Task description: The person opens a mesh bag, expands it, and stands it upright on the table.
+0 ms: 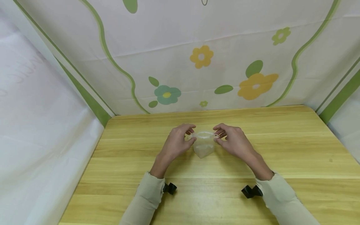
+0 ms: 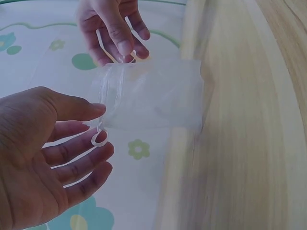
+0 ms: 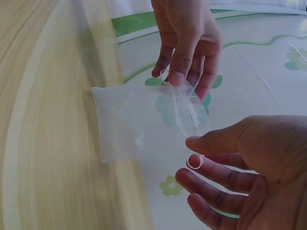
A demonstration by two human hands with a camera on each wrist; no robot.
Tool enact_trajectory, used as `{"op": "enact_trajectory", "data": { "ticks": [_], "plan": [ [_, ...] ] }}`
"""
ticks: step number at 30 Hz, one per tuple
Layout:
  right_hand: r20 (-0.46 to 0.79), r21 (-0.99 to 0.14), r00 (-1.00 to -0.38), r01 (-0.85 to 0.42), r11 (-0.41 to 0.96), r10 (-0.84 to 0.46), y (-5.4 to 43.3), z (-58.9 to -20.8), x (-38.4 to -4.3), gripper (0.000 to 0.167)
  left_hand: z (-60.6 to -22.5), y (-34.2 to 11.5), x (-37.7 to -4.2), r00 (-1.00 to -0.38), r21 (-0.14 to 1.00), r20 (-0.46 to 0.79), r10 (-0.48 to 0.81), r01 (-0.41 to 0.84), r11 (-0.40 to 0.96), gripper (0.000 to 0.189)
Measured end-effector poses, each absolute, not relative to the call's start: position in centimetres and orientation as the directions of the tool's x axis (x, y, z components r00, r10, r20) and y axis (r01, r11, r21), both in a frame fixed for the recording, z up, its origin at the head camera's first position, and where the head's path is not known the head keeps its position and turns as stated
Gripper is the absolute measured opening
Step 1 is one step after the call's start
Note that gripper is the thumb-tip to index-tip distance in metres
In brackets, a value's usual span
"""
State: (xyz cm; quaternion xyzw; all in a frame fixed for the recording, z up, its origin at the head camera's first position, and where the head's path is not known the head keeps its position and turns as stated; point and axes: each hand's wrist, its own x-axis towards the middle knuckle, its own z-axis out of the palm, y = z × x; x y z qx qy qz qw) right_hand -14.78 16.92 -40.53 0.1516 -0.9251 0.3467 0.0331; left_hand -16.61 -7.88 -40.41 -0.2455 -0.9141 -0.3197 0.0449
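A small translucent drawstring bag [image 1: 203,148] hangs upright over the table between the two hands. Its mouth is at the top, and white cords run along it. My left hand [image 1: 178,140] pinches the cord at the bag's left end between thumb and forefinger. At the other end, my right hand [image 1: 234,141] pinches the right cord in the same way. A small loop of cord [image 2: 99,138] sticks out below the left thumb in the left wrist view. Another white loop [image 3: 194,161] lies against the right fingers in the right wrist view. The bag looks empty.
A wooden table [image 1: 208,193] extends under both arms. Behind it hangs a white curtain [image 1: 174,65] printed with flowers and green lines, and further white cloth [image 1: 50,134] closes off the left side. Black mounts [image 1: 170,188] sit at the sleeve cuffs.
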Motion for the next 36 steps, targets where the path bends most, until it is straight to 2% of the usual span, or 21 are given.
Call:
{"op": "enact_trajectory", "data": {
  "ticks": [4, 11, 21, 36],
  "plan": [
    [0.161, -0.627, -0.95, -0.308, 0.716, -0.268, 17.0, -40.4, -14.7, 0.033, -40.4, -8.0, -16.5, -0.88, 0.559, 0.239, 0.411, 0.471, 0.683, 0.042],
    [0.116, -0.659, -0.952, -0.286, 0.695, -0.282, 17.0, -40.7, -14.6, 0.038, -40.4, -8.2, -16.3, -0.923, 0.607, 0.156, 0.352, 0.371, 0.703, 0.044],
    [0.088, -0.692, -0.968, -0.228, 0.685, -0.234, 15.6, -41.9, -14.9, 0.03, -41.3, -7.0, -16.3, -0.93, 0.707, 0.106, 0.351, 0.319, 0.631, 0.04],
    [0.101, -0.662, -0.964, -0.249, 0.707, -0.245, 15.6, -41.8, -14.6, 0.031, -41.6, -6.6, -16.3, -0.931, 0.683, 0.075, 0.356, 0.308, 0.662, 0.038]
  ]
}}
